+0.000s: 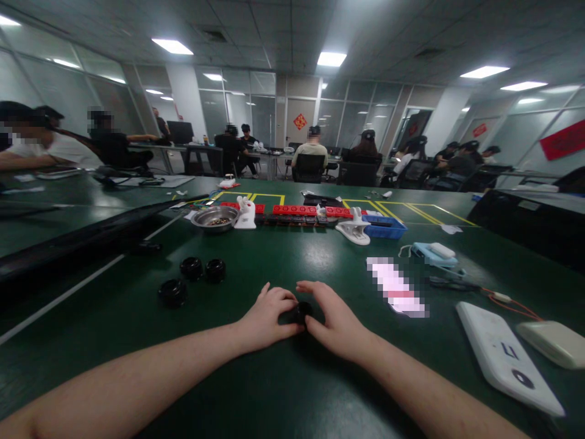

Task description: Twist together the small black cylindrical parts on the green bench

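Observation:
On the green table in front of me, a small black round piece sits between my two hands. My left hand closes on its left side, thumb low and fingertips at its upper edge. From the right, my right hand curves round it, with the thumb against its side and the index finger arched above. The fingers partly hide the piece. Similar glossy black round pieces stand to the left: one nearer me, and a pair made up of a left one and a right one.
Farther back are a metal bowl, a red strip of blocks, white clamp-like stands and a blue bin. A pixelated phone-like object, white device and cables lie right. A long black object lies left. People sit beyond.

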`<action>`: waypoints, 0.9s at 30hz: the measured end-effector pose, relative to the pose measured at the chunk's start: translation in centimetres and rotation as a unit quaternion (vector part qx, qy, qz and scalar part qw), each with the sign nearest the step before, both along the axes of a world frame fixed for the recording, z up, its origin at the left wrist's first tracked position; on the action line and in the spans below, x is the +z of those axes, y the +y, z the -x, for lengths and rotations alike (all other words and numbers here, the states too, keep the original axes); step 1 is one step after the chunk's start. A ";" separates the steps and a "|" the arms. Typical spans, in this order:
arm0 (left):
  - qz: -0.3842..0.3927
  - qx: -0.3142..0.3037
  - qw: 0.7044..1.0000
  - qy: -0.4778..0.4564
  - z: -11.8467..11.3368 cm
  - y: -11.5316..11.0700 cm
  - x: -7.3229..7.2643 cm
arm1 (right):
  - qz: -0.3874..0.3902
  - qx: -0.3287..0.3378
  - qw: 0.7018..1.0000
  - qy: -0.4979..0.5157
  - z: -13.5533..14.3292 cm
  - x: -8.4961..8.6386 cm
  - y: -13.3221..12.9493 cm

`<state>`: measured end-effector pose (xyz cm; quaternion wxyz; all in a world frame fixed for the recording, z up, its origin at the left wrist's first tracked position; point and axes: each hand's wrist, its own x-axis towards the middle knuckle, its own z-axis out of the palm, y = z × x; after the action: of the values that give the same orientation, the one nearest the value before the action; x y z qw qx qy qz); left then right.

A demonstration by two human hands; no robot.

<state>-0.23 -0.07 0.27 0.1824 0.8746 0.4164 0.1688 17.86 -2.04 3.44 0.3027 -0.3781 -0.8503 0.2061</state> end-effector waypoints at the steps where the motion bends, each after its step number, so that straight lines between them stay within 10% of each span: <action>1: -0.001 0.000 1.000 -0.002 0.0 0.0 0.1 | -0.007 -0.016 1.000 -0.003 0.0 -0.1 0.1; 21: 0.011 0.001 1.000 -0.010 -0.1 -0.2 0.5 | 0.002 -0.075 0.997 -0.030 0.1 -0.5 0.4; 27: 0.010 0.000 1.000 -0.006 -0.1 0.0 0.3 | 0.013 0.020 1.000 -0.009 0.2 0.2 -0.2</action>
<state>-0.14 -0.08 0.53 0.1933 0.8716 0.4172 0.1698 17.69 -2.25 3.62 0.2857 -0.3668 -0.8577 0.2196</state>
